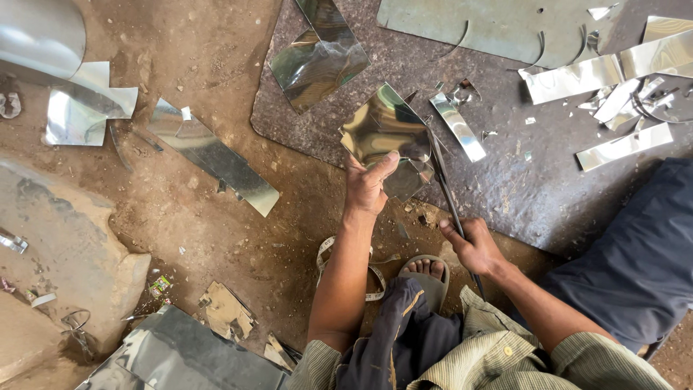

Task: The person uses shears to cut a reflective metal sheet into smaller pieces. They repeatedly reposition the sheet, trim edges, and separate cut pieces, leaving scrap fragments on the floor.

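- Nearest the camera, the striped olive shirt sleeves point(505, 357) and dark trousers point(404, 332) of a seated worker fill the bottom edge, with one foot in a grey sandal point(427, 278) planted on the dirt floor point(216, 238).
- A cloth measuring tape point(374, 285) loops on the ground just beside that foot.
- The right hand point(473, 245) is closed in a fist round the handles of long metal shears point(446, 191), whose blades run up to the edge of the sheet.
- The left hand point(369, 184) pinches a shiny square of sheet metal point(386, 133), thumb on top and fingers underneath, holding it raised over the near edge of a dark stone slab point(505, 180).
- On the slab beside it lie a bright offcut strip point(458, 124), another reflective sheet point(317, 58) and, to the right, a scatter of narrow metal strips point(621, 108).
- At the slab's far edge rests a dull grey flat sheet point(491, 25).
- To the left on the dirt lie a long trimmed strip point(216, 159) and a curled bright piece point(79, 108).
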Action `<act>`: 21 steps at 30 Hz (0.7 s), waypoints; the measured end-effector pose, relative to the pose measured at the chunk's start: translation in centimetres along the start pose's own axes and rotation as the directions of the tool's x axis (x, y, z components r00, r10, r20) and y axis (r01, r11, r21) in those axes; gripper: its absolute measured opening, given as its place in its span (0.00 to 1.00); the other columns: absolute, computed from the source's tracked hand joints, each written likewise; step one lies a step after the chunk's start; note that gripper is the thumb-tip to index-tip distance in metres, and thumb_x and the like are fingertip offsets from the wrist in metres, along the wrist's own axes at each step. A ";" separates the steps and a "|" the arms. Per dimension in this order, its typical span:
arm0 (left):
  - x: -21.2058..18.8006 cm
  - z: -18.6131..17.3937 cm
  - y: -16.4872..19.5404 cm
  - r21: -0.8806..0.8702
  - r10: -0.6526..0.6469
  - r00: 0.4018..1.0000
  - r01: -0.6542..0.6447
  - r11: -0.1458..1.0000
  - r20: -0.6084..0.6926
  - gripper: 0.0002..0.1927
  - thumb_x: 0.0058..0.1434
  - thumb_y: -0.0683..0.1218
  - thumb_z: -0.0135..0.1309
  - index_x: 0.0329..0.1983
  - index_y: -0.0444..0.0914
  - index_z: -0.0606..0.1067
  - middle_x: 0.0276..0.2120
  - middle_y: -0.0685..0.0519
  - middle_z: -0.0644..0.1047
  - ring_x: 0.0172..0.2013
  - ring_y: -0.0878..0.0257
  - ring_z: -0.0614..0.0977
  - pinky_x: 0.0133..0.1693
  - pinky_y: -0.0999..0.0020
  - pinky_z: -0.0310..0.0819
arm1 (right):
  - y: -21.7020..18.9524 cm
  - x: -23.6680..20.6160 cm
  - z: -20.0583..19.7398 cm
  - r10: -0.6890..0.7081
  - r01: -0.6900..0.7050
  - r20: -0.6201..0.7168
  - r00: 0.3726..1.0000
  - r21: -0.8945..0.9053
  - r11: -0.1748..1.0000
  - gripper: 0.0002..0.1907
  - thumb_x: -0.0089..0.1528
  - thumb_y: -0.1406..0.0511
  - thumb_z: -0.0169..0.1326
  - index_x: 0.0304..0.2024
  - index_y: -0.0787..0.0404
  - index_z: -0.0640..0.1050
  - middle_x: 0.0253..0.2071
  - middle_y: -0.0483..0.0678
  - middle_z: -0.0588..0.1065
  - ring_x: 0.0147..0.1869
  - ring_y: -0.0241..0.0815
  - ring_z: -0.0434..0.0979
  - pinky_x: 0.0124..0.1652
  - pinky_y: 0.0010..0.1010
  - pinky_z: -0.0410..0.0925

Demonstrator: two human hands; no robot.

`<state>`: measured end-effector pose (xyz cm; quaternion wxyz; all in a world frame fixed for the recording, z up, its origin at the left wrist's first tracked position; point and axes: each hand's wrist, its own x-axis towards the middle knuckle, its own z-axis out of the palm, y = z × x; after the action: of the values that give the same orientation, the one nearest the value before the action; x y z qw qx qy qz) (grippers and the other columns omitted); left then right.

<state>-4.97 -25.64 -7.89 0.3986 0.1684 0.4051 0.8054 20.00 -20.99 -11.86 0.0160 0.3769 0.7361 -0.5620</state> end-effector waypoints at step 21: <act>3.1 0.0 -5.7 0.080 -0.170 0.981 0.178 0.981 -0.093 0.17 0.57 0.38 0.65 0.49 0.43 0.77 0.42 0.54 0.81 0.41 0.64 0.84 0.48 0.66 0.83 | -1.3 3.5 -2.1 0.359 -0.351 -0.009 0.933 0.188 0.917 0.26 0.68 0.50 0.49 0.24 0.61 0.74 0.15 0.46 0.64 0.16 0.39 0.57 0.18 0.39 0.56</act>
<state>-4.05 -21.24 -12.54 0.4419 0.1151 0.4702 0.7553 17.57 -17.49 -11.57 0.0667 0.5160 0.6008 -0.6069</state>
